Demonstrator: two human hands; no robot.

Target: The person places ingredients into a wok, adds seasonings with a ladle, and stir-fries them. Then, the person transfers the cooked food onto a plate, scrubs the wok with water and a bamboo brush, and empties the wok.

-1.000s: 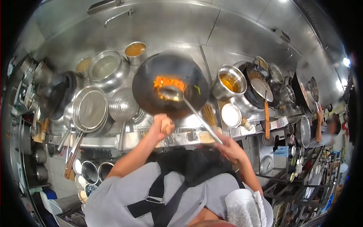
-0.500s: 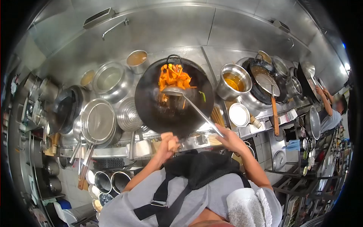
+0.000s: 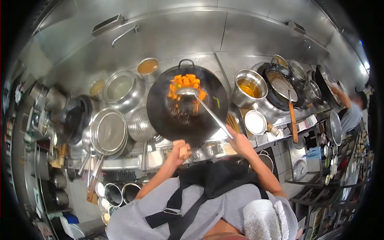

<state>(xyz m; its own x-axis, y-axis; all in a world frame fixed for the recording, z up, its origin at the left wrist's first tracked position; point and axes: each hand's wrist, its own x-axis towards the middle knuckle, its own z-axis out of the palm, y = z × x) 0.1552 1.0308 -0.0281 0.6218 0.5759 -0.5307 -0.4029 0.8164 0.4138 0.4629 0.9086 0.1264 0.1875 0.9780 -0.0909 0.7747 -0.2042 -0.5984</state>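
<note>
Over the wok [image 3: 162,107], the left seems passable; the ladle [image 3: 206,108] crosses the right.

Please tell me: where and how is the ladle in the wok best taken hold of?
Probably near the free end of its handle, from the near right, as the right hand does: it slants out of the wok, while the bowl sits by the food.
</note>
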